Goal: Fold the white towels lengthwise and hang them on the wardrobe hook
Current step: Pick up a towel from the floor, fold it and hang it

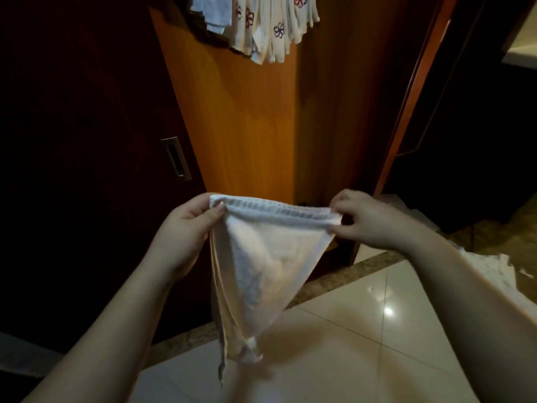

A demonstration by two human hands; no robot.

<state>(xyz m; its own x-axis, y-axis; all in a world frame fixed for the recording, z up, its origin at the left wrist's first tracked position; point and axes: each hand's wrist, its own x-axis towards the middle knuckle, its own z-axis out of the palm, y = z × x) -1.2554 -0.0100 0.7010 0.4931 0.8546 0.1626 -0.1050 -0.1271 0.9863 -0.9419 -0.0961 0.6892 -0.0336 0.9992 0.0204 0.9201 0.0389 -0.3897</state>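
Observation:
A white towel [261, 266] hangs between my hands in front of the wardrobe, its top hem stretched level and its body tapering down to a point near the floor. My left hand [186, 228] pinches the hem's left corner with thumb on top. My right hand [369, 219] pinches the right corner, fingers curled over the edge. Several white towels with flower embroidery [267, 27] hang bunched at the top of the orange wardrobe panel [238, 126]; the hook itself is hidden behind them.
A dark sliding door with a recessed metal handle [175, 158] stands on the left. More white cloth [491, 269] lies on a surface at the right, past my right forearm. Glossy tiled floor [363, 330] spreads below, with a speckled stone strip along the wardrobe's base.

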